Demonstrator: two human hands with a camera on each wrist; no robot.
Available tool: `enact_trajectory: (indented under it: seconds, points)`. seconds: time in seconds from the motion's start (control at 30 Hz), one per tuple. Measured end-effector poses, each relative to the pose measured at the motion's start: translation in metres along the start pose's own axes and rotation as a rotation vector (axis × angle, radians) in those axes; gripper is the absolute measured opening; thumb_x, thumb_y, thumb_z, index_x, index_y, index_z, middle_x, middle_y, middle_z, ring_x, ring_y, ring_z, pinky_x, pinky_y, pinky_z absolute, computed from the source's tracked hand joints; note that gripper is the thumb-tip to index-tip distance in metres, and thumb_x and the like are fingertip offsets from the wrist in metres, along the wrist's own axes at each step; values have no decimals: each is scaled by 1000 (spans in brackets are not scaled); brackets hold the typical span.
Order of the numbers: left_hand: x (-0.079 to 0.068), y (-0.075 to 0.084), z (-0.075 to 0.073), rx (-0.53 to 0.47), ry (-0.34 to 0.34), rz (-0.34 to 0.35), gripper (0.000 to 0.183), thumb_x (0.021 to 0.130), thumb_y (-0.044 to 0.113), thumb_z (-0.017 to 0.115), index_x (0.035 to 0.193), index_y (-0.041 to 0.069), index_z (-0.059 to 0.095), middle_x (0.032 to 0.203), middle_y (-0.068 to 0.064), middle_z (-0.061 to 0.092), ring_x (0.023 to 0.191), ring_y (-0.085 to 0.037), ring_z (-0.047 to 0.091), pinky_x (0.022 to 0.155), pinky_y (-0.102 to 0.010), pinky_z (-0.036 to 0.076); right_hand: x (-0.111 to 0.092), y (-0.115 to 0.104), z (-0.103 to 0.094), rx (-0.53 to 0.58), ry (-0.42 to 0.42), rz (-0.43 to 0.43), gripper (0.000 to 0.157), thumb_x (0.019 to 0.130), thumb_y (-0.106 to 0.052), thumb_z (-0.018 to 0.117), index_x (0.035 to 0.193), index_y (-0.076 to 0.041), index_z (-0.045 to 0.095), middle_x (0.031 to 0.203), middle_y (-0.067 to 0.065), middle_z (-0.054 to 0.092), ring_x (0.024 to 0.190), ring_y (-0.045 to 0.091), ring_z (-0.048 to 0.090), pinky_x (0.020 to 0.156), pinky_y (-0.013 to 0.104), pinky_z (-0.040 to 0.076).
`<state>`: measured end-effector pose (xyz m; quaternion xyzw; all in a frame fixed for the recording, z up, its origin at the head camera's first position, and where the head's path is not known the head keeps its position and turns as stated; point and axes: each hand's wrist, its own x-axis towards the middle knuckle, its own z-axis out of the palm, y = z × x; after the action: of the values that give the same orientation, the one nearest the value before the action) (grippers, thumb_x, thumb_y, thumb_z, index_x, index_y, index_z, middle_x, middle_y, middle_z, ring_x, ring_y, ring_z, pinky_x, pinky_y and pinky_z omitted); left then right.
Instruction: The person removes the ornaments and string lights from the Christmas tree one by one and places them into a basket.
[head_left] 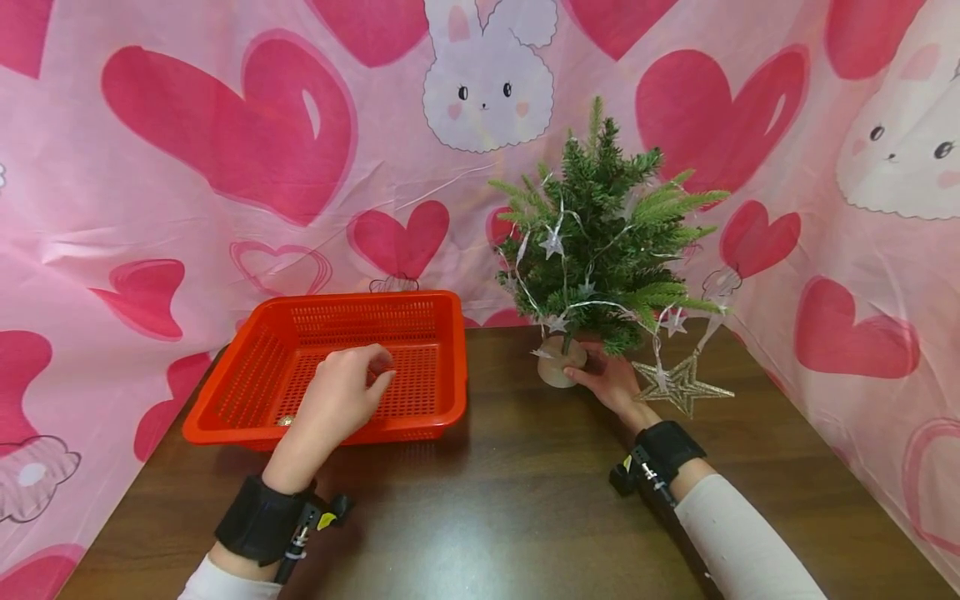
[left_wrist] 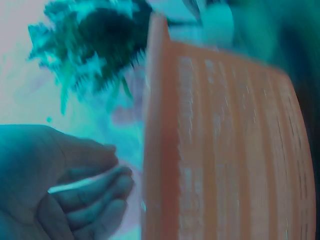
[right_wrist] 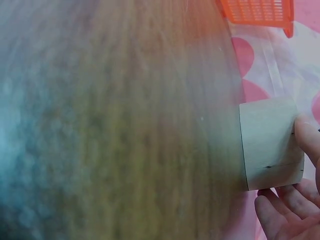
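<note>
White sleeves (head_left: 742,533) sit nearest me. My right hand (head_left: 609,379) pinches the tree (head_left: 592,250) by its base (head_left: 557,363), far right. My left hand (head_left: 341,387), loosely bent and empty, hangs over the red basket (head_left: 459,375). I'm probably steadying the tree; next needs firm holding.
</note>
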<state>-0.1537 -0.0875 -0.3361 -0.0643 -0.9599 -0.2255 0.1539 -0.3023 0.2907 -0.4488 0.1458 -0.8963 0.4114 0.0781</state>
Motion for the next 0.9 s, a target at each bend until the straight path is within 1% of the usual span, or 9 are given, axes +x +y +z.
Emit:
enact_trajectory:
  seconds: [0.1,0.17,0.27,0.37,0.47,0.53,0.7,0.8,0.9]
  points:
    - [-3,19,7,-99,17,84,12,87,17,75,98,12,72,87,-3,73,73,-16,62,73,-37,58,1,-1,0,-8,-8,-4,52,86,-23,75,128,3,59,131,25,61,125,44,56,104,56,41]
    - [-4,32,13,-176,19,150,10,87,17,75,96,14,72,84,1,73,72,-12,60,72,-33,57,0,-3,-1,-55,-11,6,48,87,-27,74,122,4,64,120,26,67,118,45,59,100,55,43]
    - [-4,48,26,-290,-2,250,9,87,15,76,95,14,72,84,3,72,72,-7,60,70,-28,55,0,-5,-2,-137,-24,25,44,88,-32,71,112,4,70,101,26,72,107,45,64,93,54,46]
    - [-3,62,41,-379,-51,317,9,88,15,74,97,14,72,87,3,72,76,-5,62,70,-24,55,-1,-7,-3,-158,-31,56,45,87,-37,71,108,3,72,94,26,73,101,46,66,89,54,48]
    - [-2,74,55,-454,-117,331,12,90,15,72,102,14,71,91,2,73,79,-5,64,71,-23,55,-1,-7,-2,-149,-20,53,45,86,-36,73,110,2,72,99,26,73,103,45,65,89,54,49]
    - [-1,81,65,-495,-162,332,17,90,15,71,107,13,70,97,1,73,83,-7,67,74,-23,56,-1,-7,-1,-151,-7,40,43,86,-36,74,106,2,73,96,25,73,101,44,66,87,53,49]
    - [0,98,89,-565,-245,333,31,93,19,69,123,11,65,117,-4,71,101,-17,69,90,-32,57,-1,-8,0,-158,22,16,40,86,-34,74,103,2,72,98,25,73,101,44,66,86,52,50]
    - [1,107,102,-586,-266,321,37,94,22,68,129,12,62,127,-4,67,111,-19,67,98,-38,54,-3,-10,1,-142,40,52,38,84,-37,75,90,1,73,85,20,72,90,39,67,77,45,52]
    - [1,116,112,-602,-269,310,39,94,23,67,132,13,61,131,-3,66,115,-17,66,101,-40,51,-4,-12,2,-116,44,81,38,83,-38,76,74,-1,71,67,10,65,73,30,64,63,34,47]
